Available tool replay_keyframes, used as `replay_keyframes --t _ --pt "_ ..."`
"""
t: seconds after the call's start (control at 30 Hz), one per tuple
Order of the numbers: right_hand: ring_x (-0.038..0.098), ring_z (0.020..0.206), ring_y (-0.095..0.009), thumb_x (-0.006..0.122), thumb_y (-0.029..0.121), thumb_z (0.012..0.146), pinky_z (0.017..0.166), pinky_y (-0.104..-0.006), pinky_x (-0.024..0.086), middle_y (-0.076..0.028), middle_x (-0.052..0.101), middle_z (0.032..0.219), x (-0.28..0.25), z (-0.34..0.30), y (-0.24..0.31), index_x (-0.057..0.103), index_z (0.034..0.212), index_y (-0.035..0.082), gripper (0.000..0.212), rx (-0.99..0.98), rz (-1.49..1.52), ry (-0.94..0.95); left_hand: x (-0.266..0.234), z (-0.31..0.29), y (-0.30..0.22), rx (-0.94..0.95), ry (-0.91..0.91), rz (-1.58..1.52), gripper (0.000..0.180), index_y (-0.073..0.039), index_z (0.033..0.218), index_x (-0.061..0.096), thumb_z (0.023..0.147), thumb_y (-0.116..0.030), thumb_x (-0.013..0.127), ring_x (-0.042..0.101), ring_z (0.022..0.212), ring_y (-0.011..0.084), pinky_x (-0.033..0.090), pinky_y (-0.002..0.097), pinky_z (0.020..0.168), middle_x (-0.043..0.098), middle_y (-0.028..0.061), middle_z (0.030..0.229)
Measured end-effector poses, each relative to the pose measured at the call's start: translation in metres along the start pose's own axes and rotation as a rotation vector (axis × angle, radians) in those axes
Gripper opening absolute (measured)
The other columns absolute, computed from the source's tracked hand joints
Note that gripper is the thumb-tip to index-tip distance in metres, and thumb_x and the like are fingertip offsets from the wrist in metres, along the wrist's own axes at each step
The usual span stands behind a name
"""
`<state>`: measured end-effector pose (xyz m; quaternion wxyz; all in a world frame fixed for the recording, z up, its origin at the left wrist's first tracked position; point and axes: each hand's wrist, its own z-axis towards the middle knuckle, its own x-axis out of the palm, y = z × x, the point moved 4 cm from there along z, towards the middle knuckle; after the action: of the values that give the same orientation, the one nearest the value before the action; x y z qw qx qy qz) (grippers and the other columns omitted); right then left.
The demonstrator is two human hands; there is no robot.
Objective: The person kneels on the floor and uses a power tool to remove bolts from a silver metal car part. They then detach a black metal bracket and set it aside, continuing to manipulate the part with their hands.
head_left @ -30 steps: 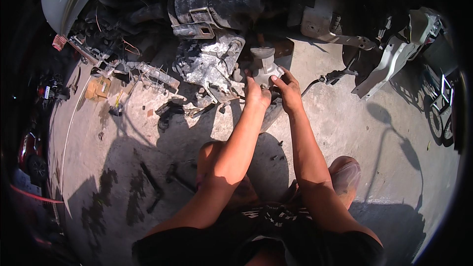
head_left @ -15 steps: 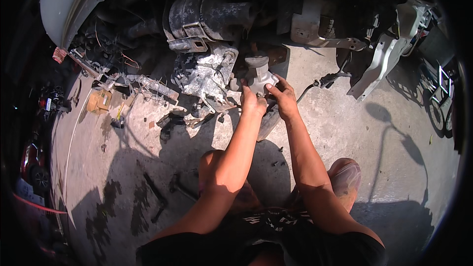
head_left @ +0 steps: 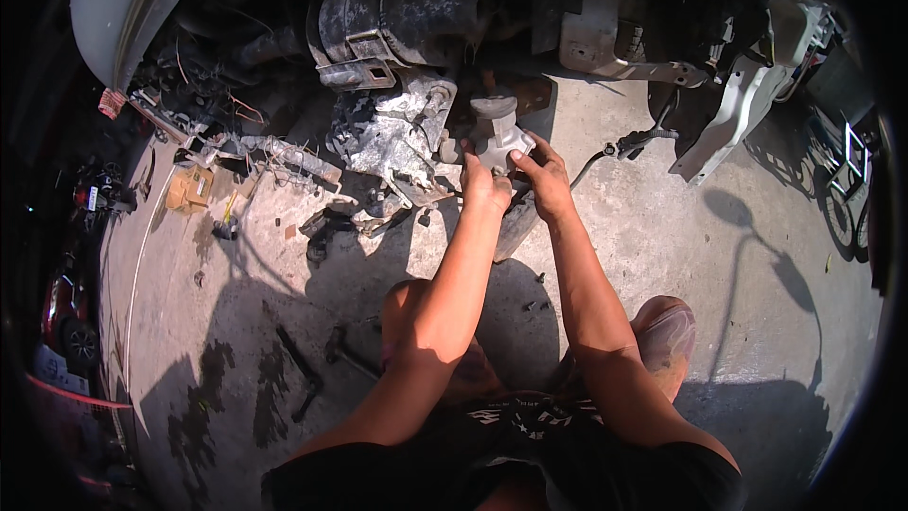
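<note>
Between my two hands is a pale grey cast metal part [head_left: 498, 139] with a rounded, wider top. My left hand [head_left: 484, 180] grips its lower left side, the thumb against the metal. From the other side, my right hand [head_left: 545, 175] has its thumb on the front, while its fingers curl behind and are partly hidden. Below the hands a block [head_left: 516, 232] rests on the ground, partly covered by my forearms. Just left of the held part hangs a dirty, silvery bracket assembly [head_left: 388, 132], under a black metal cylinder [head_left: 402, 24].
Long dark tools [head_left: 301, 369] lie on the concrete at lower left, with small bolts [head_left: 537, 305] between my knees. A cardboard box [head_left: 189, 188] sits at left. At right are a cable [head_left: 629, 145], a white metal bracket [head_left: 724, 123] and a bicycle [head_left: 842, 199].
My view has shifted slightly, so the scene sits a little higher in the picture. Both hands keep their hold on the metal part, with only slight movement.
</note>
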<state>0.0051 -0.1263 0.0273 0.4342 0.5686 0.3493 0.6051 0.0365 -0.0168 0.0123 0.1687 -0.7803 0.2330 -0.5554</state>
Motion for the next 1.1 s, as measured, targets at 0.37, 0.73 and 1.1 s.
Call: replay_keyframes --t 0.37,0.73,1.1 --pt "0.06 0.11 -0.024 0.077 0.022 0.082 0.097 -0.0331 0.046 -0.018 0.063 0.121 -0.0009 -0.0003 -0.0022 0.044 0.141 -0.006 0.073 -0.01 -0.011 -0.017 -0.0034 0.0036 0.0015 -0.008 -0.029 0.005 0.05 -0.021 0.13 0.056 0.102 -0.057 0.034 0.054 0.119 0.0202 0.043 0.0432 0.097 0.059 -0.0017 0.13" --pt "0.061 0.107 -0.023 0.076 0.021 0.083 0.094 -0.0324 0.048 -0.018 0.063 0.121 0.001 0.0 -0.0027 0.044 0.141 -0.006 0.071 -0.003 -0.016 -0.01 -0.0027 0.0054 -0.001 -0.001 -0.005 0.006 0.049 -0.021 0.13 0.056 0.102 -0.056 0.034 0.054 0.12 0.0198 0.041 0.0413 0.099 0.059 -0.0016 0.131" --pt "0.06 0.107 -0.024 0.078 0.027 0.081 0.095 -0.033 0.047 -0.019 0.064 0.118 -0.0027 0.0025 -0.008 0.044 0.141 -0.006 0.077 -0.01 -0.045 -0.019 -0.0025 0.0044 -0.0012 -0.005 -0.009 0.021 0.049 -0.021 0.13 0.056 0.102 -0.056 0.035 0.054 0.119 0.0201 0.042 0.0426 0.098 0.059 -0.0014 0.131"
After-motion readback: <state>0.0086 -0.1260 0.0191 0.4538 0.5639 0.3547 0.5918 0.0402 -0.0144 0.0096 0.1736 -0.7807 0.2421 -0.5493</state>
